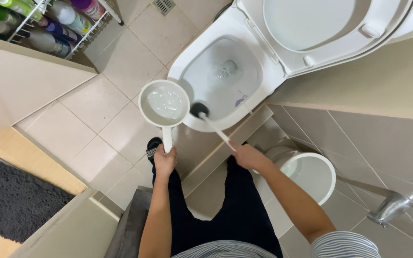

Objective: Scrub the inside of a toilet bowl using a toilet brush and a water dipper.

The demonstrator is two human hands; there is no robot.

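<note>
Left hand [164, 161]: sitting low in the centre of the frame, its fingers are wrapping tight around the handle of a white dipper [164, 104], which is holding water and hovering level just left of the toilet bowl [225, 71].
Right hand [247, 156]: just right of centre, its fingers are closing around the thin white handle of a toilet brush [200, 110]; the dark brush head is resting at the near rim of the bowl, close beside the dipper.
Bucket [311, 174]: a white bucket is standing on the floor at lower right, partly under the right forearm, with a metal tap [392, 208] sticking out of the tiled wall further right.
Risk, spill: the dipper is looking fairly full, so any tilt of the left wrist before it is over the bowl is likely sending water onto the floor tiles [106, 129] and the dark shoe [153, 144] below it.
Risk, splash: the brush head is sitting on the rim rather than down in the bowl, so a hard stroke could be flicking dirty water outward.
Risk, collision: dipper and brush are working close together and could be knocking each other.
Far: the raised seat and lid [311, 24] are standing open at the top, and a wire rack of bottles [48, 24] is sitting at upper left, well apart.
</note>
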